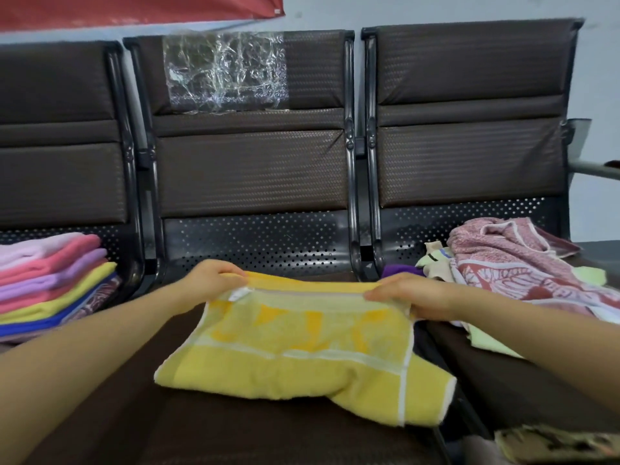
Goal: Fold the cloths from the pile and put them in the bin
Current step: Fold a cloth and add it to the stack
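Note:
A yellow towel (pixel 302 360) with white stripes and orange shapes lies on the middle brown seat, its near part draping toward me. My left hand (pixel 208 280) pinches its far left corner, beside a white label. My right hand (pixel 406 297) grips the far right corner. A loose pile of cloths (pixel 510 270) lies on the right seat, with a pink patterned one on top and light green ones under it. A stack of folded cloths (pixel 53 280) in pink, lilac, yellow and blue sits on the left seat. No bin is visible.
Three brown padded chairs (pixel 251 169) in a row have black metal frames between them. Clear plastic film (pixel 224 72) clings to the middle backrest. A patterned cloth (pixel 557 444) shows at the bottom right corner.

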`<action>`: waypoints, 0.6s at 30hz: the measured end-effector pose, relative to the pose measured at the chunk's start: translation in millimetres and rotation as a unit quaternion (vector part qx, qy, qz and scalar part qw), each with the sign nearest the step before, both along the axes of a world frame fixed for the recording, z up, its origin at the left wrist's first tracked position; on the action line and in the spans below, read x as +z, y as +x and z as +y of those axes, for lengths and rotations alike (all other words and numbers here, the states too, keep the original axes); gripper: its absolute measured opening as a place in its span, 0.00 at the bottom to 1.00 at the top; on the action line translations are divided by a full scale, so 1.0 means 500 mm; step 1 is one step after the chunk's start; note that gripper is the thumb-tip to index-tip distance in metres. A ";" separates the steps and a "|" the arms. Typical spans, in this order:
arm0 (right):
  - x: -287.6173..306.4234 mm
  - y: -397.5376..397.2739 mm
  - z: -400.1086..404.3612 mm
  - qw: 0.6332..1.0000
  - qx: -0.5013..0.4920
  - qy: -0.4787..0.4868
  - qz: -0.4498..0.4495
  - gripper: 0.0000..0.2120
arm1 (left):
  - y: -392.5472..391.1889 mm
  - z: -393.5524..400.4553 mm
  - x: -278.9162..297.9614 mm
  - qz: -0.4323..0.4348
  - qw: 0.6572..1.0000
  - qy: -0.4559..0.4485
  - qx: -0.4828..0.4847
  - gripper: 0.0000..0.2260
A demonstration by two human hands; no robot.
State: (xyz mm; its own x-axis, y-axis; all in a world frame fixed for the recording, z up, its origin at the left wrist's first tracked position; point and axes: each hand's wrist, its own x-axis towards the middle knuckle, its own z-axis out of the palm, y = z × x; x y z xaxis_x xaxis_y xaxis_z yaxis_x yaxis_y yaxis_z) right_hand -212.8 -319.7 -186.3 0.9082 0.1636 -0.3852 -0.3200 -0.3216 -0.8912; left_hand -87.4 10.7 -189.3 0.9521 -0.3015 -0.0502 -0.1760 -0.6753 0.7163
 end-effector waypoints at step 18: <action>0.284 0.083 0.133 0.887 -0.191 -0.062 -0.417 0.18 | -0.085 0.191 0.242 -0.294 0.925 -0.174 0.168 0.04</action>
